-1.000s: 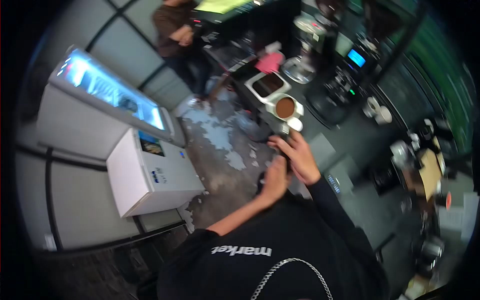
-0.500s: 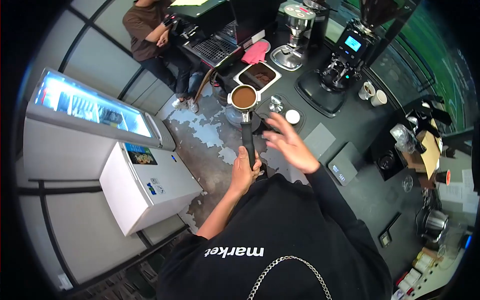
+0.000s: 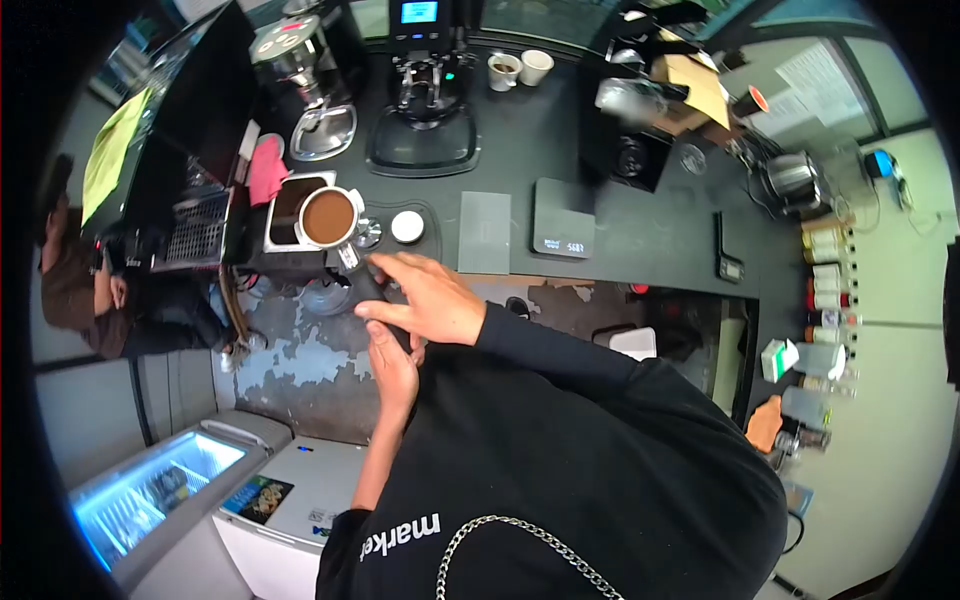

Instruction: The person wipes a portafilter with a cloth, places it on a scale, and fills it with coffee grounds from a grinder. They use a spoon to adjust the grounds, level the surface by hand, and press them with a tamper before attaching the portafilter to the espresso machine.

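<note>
A portafilter (image 3: 348, 258) with brown ground coffee (image 3: 330, 217) filling its round basket is held near the counter's front edge. My left hand (image 3: 393, 368) is closed around the lower part of its black handle. Over the upper handle lies my right hand (image 3: 432, 298), thumb on one side and fingers stretched along the other, with a gap between them. Whether its fingers touch the handle I cannot make out. Beside the basket, a metal tamper (image 3: 368, 233) and a white round piece (image 3: 407, 227) rest on a dark mat.
A metal knock bin (image 3: 285, 246) sits left of the mat, near a pink cloth (image 3: 267, 170). Behind stands a grinder (image 3: 425, 100). A scale (image 3: 563, 217) and two paper cups (image 3: 536, 66) are on the counter. A person (image 3: 85, 280) sits at far left.
My view has turned to the right. My right hand, which was raised beside the portafilter with fingers spread, has come over its handle. My left hand keeps its grip.
</note>
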Demonstrator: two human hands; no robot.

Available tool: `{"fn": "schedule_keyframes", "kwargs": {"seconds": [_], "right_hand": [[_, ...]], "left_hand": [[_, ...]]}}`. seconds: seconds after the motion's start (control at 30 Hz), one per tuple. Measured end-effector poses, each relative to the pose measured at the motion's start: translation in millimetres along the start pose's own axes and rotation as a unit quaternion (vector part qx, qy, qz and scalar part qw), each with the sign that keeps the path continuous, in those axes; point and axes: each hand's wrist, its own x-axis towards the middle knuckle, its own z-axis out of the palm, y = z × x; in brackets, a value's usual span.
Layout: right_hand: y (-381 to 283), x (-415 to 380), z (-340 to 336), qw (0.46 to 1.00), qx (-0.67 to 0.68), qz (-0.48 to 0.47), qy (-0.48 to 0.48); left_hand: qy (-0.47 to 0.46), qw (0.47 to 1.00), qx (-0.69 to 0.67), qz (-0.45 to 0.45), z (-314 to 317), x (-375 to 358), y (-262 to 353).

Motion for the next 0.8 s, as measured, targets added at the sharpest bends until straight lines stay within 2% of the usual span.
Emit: {"fn": "schedule_keyframes", "kwargs": {"seconds": [0.03, 0.1, 0.13, 0.17, 0.23, 0.27, 0.3, 0.33, 0.37, 0.4, 0.43, 0.47, 0.5, 0.53, 0.57, 0.6, 0.67, 0.7, 0.73, 0.77, 0.8], "right_hand": [[-1, 0, -1, 1.0, -0.006, 0.008, 0.012], [1, 5, -6, 0.996, 0.007, 0.084, 0.041], [4, 6, -13, 0.993, 0.031, 0.106, 0.052], [7, 8, -23, 0.994, 0.03, 0.082, 0.068], [4, 7, -51, 0.993, 0.01, 0.091, 0.068], [5, 6, -68, 0.993, -0.012, 0.108, 0.044], [20, -2, -77, 0.992, -0.056, 0.084, 0.078], [31, -6, -92, 0.989, -0.115, 0.066, 0.071], [26, -11, -116, 0.979, -0.162, 0.123, 0.001], [18, -21, -132, 0.976, -0.14, 0.169, -0.002], [19, -29, -142, 0.987, -0.102, 0.126, 0.01], [-2, -30, -148, 0.979, -0.026, 0.202, 0.016], [14, -39, -158, 0.979, -0.101, 0.179, 0.013], [67, -58, -167, 0.98, -0.164, 0.114, 0.016], [90, -56, -166, 0.989, -0.116, 0.088, -0.009], [113, -50, -164, 0.995, -0.066, 0.065, -0.035], [95, -78, -177, 0.974, -0.14, 0.171, -0.044], [90, -87, -185, 0.952, -0.189, 0.238, -0.034], [95, -86, -186, 0.956, -0.168, 0.241, -0.03], [99, -88, -181, 0.958, -0.148, 0.246, -0.024], [111, -89, -183, 0.961, -0.135, 0.24, -0.03]], "left_hand": [[-0.015, 1.0, 0.002, -0.003, 5, 7, 0], [-0.019, 0.998, 0.054, 0.03, 19, 19, -1], [-0.035, 0.999, 0.004, 0.009, 26, 23, -9], [-0.142, 0.988, 0.003, 0.063, 29, 32, -9], [-0.148, 0.978, 0.109, 0.095, 53, 29, 4], [-0.242, 0.953, 0.151, 0.105, 52, 38, 13], [-0.305, 0.931, 0.171, 0.107, 59, 44, 25], [-0.351, 0.9, 0.242, 0.089, 60, 51, 25], [-0.443, 0.829, 0.249, 0.233, 49, 65, -4], [-0.503, 0.791, 0.277, 0.212, 40, 69, -21], [-0.513, 0.782, 0.327, 0.135, 31, 64, -21], [-0.544, 0.776, 0.315, 0.056, 17, 65, -29], [-0.518, 0.788, 0.333, -0.025, 2, 63, -44], [-0.468, 0.814, 0.344, 0.005, -19, 68, -99], [-0.433, 0.763, 0.453, -0.157, -36, 79, -130], [-0.406, 0.811, 0.387, -0.164, -74, 69, -154], [-0.371, 0.79, 0.408, -0.268, -119, 46, -191], [-0.311, 0.858, 0.316, -0.26, -147, 18, -214], [-0.234, 0.837, 0.405, -0.283, -177, 4, -249], [-0.079, 0.821, 0.46, -0.328, -216, -14, -334], [-0.081, 0.748, 0.508, -0.419, -240, -41, -339]]}}
